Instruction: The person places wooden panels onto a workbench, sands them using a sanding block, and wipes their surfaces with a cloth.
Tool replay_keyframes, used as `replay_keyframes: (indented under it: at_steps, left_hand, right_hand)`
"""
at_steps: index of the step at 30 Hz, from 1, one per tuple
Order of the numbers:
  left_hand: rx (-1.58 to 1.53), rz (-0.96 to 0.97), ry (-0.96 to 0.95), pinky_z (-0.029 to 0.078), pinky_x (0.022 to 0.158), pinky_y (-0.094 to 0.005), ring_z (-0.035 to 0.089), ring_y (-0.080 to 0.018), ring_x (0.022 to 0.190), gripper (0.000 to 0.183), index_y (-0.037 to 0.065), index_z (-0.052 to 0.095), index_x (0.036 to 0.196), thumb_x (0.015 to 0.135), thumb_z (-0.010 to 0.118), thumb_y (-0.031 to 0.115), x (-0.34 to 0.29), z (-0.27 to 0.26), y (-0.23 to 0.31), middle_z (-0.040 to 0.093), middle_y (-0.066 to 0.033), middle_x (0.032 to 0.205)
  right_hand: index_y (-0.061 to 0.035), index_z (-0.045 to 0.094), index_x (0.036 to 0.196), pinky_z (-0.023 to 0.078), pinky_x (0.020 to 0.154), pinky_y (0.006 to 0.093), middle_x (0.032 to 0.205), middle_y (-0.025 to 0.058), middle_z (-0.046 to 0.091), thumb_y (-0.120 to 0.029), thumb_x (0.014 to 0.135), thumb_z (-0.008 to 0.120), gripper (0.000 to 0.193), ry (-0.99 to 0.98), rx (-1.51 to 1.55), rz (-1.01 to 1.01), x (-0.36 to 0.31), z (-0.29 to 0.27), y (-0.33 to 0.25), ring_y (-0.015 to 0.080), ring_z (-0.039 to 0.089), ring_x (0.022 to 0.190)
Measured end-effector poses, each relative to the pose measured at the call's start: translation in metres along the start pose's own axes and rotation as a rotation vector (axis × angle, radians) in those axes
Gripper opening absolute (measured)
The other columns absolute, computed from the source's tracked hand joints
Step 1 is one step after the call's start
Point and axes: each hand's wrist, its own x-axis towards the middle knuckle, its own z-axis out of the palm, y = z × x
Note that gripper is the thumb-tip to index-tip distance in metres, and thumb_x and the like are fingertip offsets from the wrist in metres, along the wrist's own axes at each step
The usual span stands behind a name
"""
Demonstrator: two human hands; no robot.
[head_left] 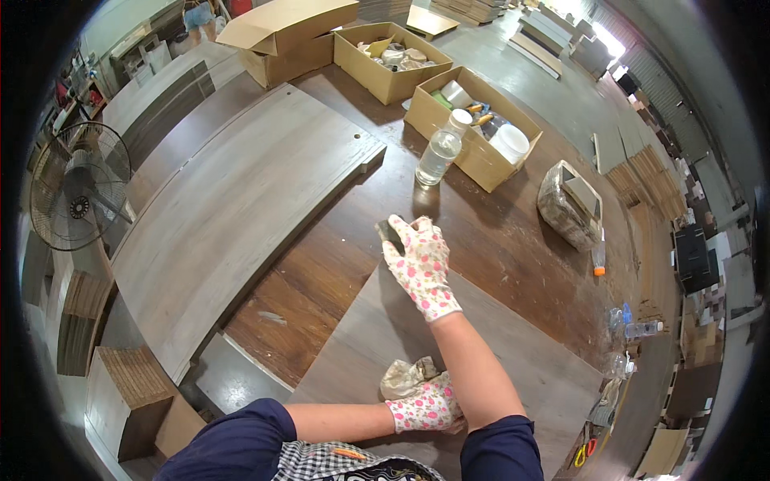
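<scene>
A grey wood-grain panel lies in front of me on the brown tabletop. My right hand, in a white glove with pink flowers, is at the panel's far corner. Its fingers are closed round a small dark grey-green block, whose exact kind I cannot make out. Closer to my body, my left hand wears a matching glove and is closed on a crumpled, stained cream rag over the panel. My right forearm crosses above it and hides part of its fingers.
A larger grey panel lies left. Beyond my right hand stand a clear bottle and open cardboard boxes of supplies. A plastic-wrapped bundle sits right, with scissors near the right edge. A fan stands far left.
</scene>
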Motion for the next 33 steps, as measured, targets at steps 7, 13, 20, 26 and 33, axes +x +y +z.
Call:
replay_keyframes:
  at_steps: [7, 13, 20, 26, 33]
  left_hand:
    - [1.584, 0.2, 0.074, 0.043, 0.101, -0.043, 0.052, -0.0283, 0.123, 0.043, 0.009, 0.057, 0.129, 0.092, 0.052, 0.031, 0.003, 0.027, 0.025, 0.055, -0.0134, 0.134]
    - [1.602, 0.202, 0.143, 0.044, 0.104, -0.0425, 0.059, -0.0269, 0.117, 0.035, 0.011, 0.065, 0.116, 0.095, 0.051, 0.035, 0.001, 0.021, 0.019, 0.066, -0.0121, 0.116]
    - [2.141, 0.472, 0.189, 0.038, 0.114, -0.0468, 0.052, -0.0331, 0.133, 0.052, 0.006, 0.06, 0.135, 0.09, 0.062, 0.033, 0.0, 0.032, 0.036, 0.06, -0.0147, 0.135]
    - [2.263, 0.18, 0.107, 0.035, 0.116, -0.0492, 0.048, -0.0333, 0.137, 0.055, 0.009, 0.06, 0.136, 0.09, 0.063, 0.04, -0.001, 0.058, 0.057, 0.058, -0.0147, 0.139]
    - [2.293, 0.17, 0.234, 0.032, 0.12, -0.0477, 0.044, -0.0305, 0.144, 0.061, 0.007, 0.057, 0.142, 0.091, 0.065, 0.04, 0.006, 0.07, 0.054, 0.054, -0.0123, 0.148]
  right_hand:
    - [-0.0126, 0.077, 0.107, 0.055, 0.079, 0.0439, 0.095, 0.0171, 0.065, -0.029, 0.086, 0.075, 0.026, 0.003, -0.15, 0.398, -0.045, -0.072, 0.037, 0.032, 0.065, 0.093]
    - [-0.0151, 0.072, 0.12, 0.052, 0.089, 0.046, 0.107, 0.0145, 0.064, -0.028, 0.086, 0.071, 0.037, -0.022, 0.008, 0.017, -0.037, -0.017, 0.016, 0.0343, 0.062, 0.102]
    - [-0.0138, 0.072, 0.12, 0.051, 0.088, 0.0481, 0.102, 0.0159, 0.065, -0.024, 0.084, 0.069, 0.038, -0.113, -0.427, 0.762, -0.125, -0.147, 0.104, 0.0339, 0.062, 0.101]
    - [-0.0141, 0.073, 0.121, 0.051, 0.094, 0.0431, 0.108, 0.0155, 0.066, -0.028, 0.086, 0.072, 0.038, 0.0, -0.121, 0.152, -0.115, -0.089, 0.086, 0.0334, 0.063, 0.105]
    - [-0.014, 0.077, 0.111, 0.054, 0.083, 0.0455, 0.097, 0.0162, 0.066, -0.027, 0.083, 0.071, 0.03, -0.011, -0.508, 0.702, -0.18, -0.195, 0.163, 0.0331, 0.066, 0.092]
